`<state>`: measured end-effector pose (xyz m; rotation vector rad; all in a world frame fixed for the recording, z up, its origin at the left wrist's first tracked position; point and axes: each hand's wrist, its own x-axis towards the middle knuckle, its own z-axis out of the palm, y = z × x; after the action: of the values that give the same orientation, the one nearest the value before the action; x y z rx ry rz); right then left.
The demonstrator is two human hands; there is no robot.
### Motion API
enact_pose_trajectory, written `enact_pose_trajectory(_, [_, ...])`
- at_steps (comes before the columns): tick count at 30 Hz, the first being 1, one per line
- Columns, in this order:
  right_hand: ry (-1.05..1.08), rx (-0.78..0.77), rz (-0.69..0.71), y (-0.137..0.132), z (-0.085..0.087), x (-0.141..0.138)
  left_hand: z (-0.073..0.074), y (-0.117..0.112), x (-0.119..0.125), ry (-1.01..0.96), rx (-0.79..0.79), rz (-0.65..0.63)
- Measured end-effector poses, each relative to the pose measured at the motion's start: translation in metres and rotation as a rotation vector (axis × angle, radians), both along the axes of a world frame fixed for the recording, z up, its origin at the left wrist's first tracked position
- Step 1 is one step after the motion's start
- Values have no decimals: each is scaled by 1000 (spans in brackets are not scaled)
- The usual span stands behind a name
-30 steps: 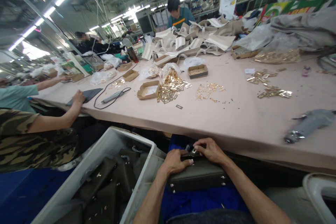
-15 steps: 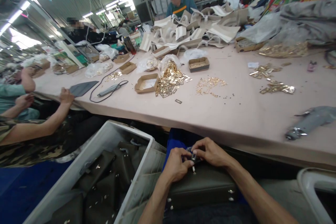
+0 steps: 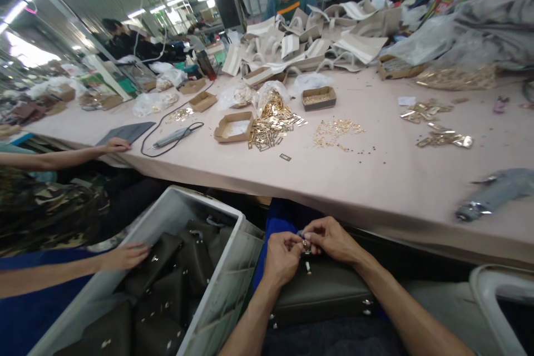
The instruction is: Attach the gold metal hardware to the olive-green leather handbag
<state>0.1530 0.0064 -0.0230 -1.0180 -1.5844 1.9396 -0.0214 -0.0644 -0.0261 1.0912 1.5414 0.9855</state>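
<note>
Head view: the left hand and right hand meet over the far side of a dark bag, which lies just below the worktop edge, apparently on the person's lap. Thumb and fingertips of each are pinched together on a small metal fitting, mostly hidden between them. A pale metal tab shows just below it, on the bag's top.

A second ago the left hand lay spread across the bag's far edge while the right fingers worked at the metal; now both pinch close together and the tab stands in plain sight. That suggests fine two-handed work on the fitting, not yet finished, since neither hand has let go.

At the left, a co-worker's hand has come in over the bin, near the dark bags inside; its fingers look loosely extended, holding nothing visible. Another hand rests at the near edge of a grey sheet. On the worktop, the gold frames and grey tool appear undisturbed.
</note>
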Motion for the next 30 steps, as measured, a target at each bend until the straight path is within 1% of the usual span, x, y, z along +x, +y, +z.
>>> enact_pose_trajectory(4, [63, -51, 26, -3, -5, 4, -5, 1, 0, -24, -47, 4])
enact_pose_trajectory(6, [61, -31, 45, -3, -4, 7, -6, 2, -1, -53, -51, 5])
enact_pose_trajectory(8, [13, 1, 64, -3, -2, 8, -6, 1, -2, -56, -57, -2])
enact_pose_trajectory(11, [-63, 15, 72, -4, 1, 8, -9, 0, -4, -53, -64, -57])
enact_pose_trajectory(14, [-71, -11, 84, -5, -1, 6, -11, -3, -6, -51, -34, -115])
enact_pose_trajectory(15, [-67, -25, 88, -6, -2, 6, -11, -3, -6, -17, -22, -137])
enact_pose_trajectory(17, [-66, -49, 93, -5, -5, 7, -10, -5, -7, 113, 16, -182])
enact_pose_trajectory(20, [-57, -52, 93, -4, -6, 10, -4, -6, -6, 300, 127, -222])
enact_pose_trajectory(22, [-32, -13, 81, -3, -5, 12, 1, -5, -5, 349, 209, -198])
enact_pose_trajectory(24, [-15, 62, 69, -3, -3, 13, 5, -3, -3, 348, 248, -148])
enact_pose_trajectory(27, [-63, 248, 36, -4, 0, 12, 4, 1, -2, 283, 214, -85])
enact_pose_trajectory(30, [-125, 411, -23, -5, -2, 9, -6, 4, -2, 158, 123, -47])
